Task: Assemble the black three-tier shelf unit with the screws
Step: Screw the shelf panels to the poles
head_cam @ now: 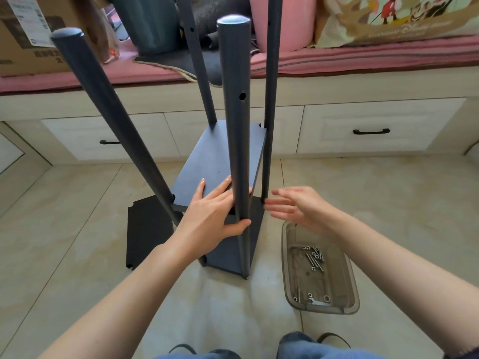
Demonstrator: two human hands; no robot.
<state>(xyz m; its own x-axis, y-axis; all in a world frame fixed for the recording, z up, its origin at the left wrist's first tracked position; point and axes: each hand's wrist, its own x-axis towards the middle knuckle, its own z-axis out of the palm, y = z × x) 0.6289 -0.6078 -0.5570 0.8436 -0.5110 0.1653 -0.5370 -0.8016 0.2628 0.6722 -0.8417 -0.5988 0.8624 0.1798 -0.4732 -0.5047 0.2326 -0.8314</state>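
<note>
The black shelf unit stands on the tiled floor with several round poles rising toward me. One black board [220, 156] sits between the poles at mid height and another [230, 255] lies at the bottom. My left hand [212, 211] lies on the near edge of the mid board, fingers flat on top and thumb hooked round the near pole [234, 120]. My right hand [298, 206] hovers open just right of that pole, touching nothing. A third loose board [147, 229] lies flat on the floor at the left. Screws [315, 257] lie in a clear plastic tray [287, 257] at the right.
A low cabinet with drawers [363, 125] and a pink cushion top runs across the back. A cardboard box [28, 35], bags and cloth sit on it. A small wrench [317, 303] lies in the tray's near end. My knees are at the bottom edge.
</note>
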